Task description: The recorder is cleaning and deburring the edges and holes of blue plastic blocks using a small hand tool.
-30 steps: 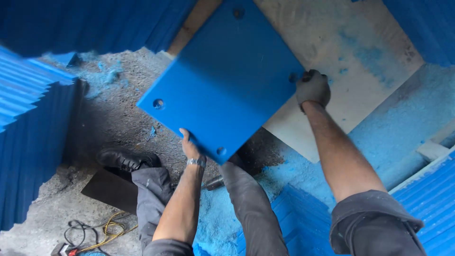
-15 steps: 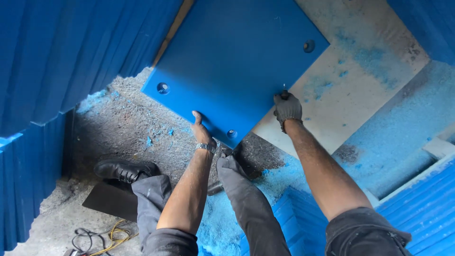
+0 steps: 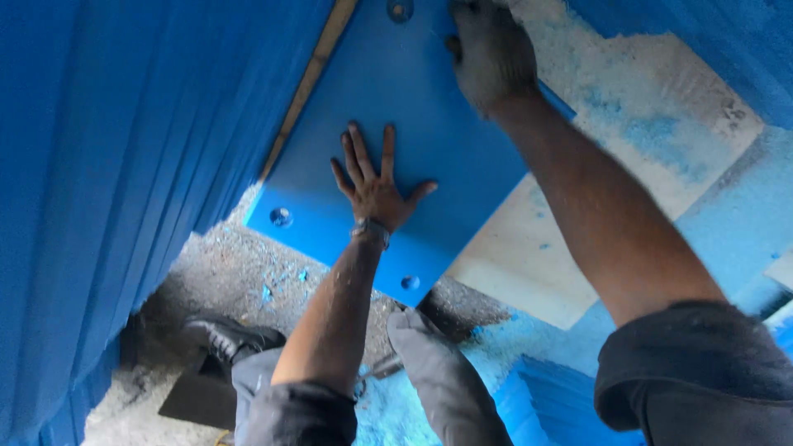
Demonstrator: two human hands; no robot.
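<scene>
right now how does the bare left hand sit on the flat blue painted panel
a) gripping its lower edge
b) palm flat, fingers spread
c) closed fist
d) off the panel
b, the bare left hand lies palm-down with fingers splayed on the face of the flat blue painted panel, above its lower edge.

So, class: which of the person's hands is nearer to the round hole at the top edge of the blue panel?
Right. The gloved right hand lies just beside the top hole; the bare left hand is pressed flat, well below it, mid-panel on the blue panel.

Single head view, looking down, close over arms.
</scene>
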